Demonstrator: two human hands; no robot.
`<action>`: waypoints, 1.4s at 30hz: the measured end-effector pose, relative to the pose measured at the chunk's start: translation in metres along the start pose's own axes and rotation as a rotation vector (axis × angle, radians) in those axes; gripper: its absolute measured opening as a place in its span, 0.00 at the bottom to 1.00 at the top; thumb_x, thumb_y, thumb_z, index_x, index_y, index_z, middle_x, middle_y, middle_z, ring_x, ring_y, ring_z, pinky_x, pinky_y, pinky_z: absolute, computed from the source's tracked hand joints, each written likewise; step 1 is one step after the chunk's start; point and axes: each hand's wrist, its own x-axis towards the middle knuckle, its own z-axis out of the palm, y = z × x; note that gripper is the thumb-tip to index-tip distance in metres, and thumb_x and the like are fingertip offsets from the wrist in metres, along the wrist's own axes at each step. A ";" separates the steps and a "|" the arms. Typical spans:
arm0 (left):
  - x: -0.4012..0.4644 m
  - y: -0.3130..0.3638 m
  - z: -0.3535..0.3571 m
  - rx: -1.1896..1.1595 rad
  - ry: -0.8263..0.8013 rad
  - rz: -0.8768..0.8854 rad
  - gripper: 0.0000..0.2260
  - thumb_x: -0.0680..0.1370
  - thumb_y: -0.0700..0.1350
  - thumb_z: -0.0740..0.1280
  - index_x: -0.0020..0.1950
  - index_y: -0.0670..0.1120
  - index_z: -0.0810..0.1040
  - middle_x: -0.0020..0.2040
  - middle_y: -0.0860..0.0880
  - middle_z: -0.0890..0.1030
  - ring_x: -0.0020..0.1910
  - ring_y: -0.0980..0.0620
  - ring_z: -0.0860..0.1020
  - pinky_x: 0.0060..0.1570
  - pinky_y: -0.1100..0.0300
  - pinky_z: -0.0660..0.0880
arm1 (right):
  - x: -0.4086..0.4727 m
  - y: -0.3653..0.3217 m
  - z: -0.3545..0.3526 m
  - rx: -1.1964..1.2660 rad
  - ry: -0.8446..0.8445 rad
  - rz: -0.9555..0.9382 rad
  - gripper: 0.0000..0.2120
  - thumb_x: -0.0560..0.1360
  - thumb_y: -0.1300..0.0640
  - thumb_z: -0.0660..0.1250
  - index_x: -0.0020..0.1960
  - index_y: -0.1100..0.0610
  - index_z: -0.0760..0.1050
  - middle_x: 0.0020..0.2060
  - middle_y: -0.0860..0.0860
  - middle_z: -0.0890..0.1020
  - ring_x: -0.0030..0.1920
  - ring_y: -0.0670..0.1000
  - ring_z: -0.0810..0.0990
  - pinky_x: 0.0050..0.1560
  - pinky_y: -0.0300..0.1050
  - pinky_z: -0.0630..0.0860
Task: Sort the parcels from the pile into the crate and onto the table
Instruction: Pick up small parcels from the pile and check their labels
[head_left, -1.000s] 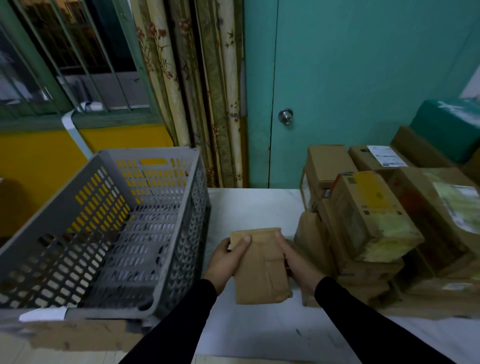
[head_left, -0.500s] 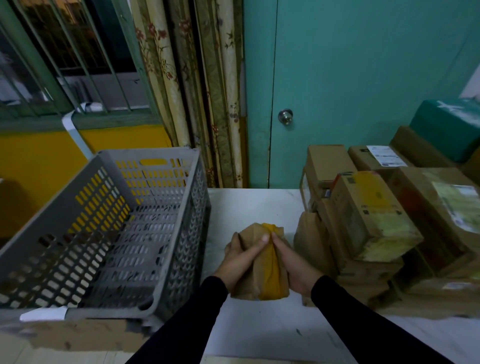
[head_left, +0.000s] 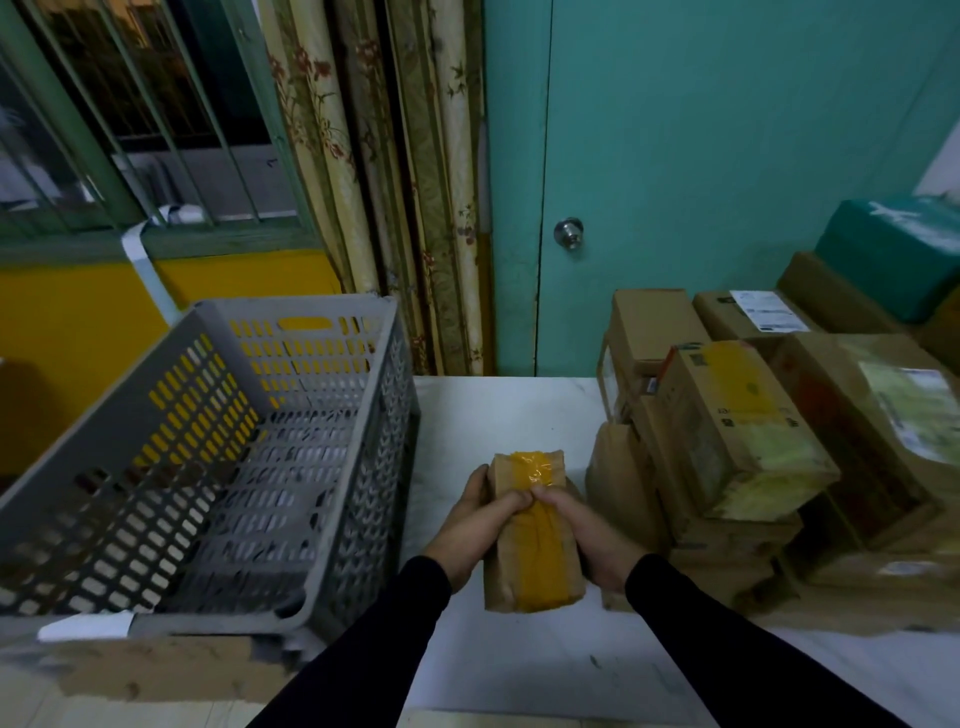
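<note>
A small brown parcel (head_left: 530, 540) with a yellow tape strip down its top face is held over the white table (head_left: 498, 410), between the crate and the pile. My left hand (head_left: 478, 525) grips its left side, thumb on top. My right hand (head_left: 587, 535) grips its right side, thumb meeting the left thumb on the tape. The grey slotted crate (head_left: 384, 415) stands on the left and looks bare inside. The pile of cardboard parcels (head_left: 737, 441) fills the right side of the table.
A teal door with a round knob (head_left: 569, 232) and patterned curtains (head_left: 395, 171) stand behind the table. A teal box (head_left: 893, 254) tops the far right of the pile. A white label (head_left: 85, 625) sticks to the crate's near rim.
The parcel has been turned over in both hands: a plain brown face showed a second ago, now the yellow-taped face is up. Both hands stayed in about the same place.
</note>
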 end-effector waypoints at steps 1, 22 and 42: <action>-0.001 0.001 0.000 0.004 -0.006 -0.002 0.21 0.80 0.54 0.69 0.69 0.61 0.63 0.60 0.55 0.78 0.56 0.54 0.79 0.46 0.60 0.78 | -0.001 -0.001 0.000 0.003 -0.002 0.001 0.30 0.74 0.36 0.67 0.71 0.47 0.69 0.62 0.55 0.82 0.60 0.56 0.83 0.51 0.48 0.82; 0.003 -0.007 -0.011 -0.057 -0.110 -0.157 0.45 0.65 0.64 0.76 0.78 0.61 0.59 0.65 0.51 0.79 0.61 0.45 0.79 0.64 0.40 0.76 | 0.004 -0.007 -0.004 0.093 -0.026 0.023 0.27 0.76 0.33 0.60 0.71 0.44 0.70 0.62 0.53 0.82 0.60 0.57 0.83 0.55 0.54 0.81; 0.012 -0.003 -0.027 0.729 -0.235 0.199 0.49 0.72 0.48 0.71 0.79 0.66 0.38 0.82 0.45 0.55 0.78 0.43 0.61 0.72 0.54 0.68 | 0.014 0.010 -0.015 0.302 0.025 -0.036 0.25 0.77 0.56 0.69 0.73 0.51 0.70 0.62 0.58 0.82 0.62 0.62 0.81 0.63 0.66 0.78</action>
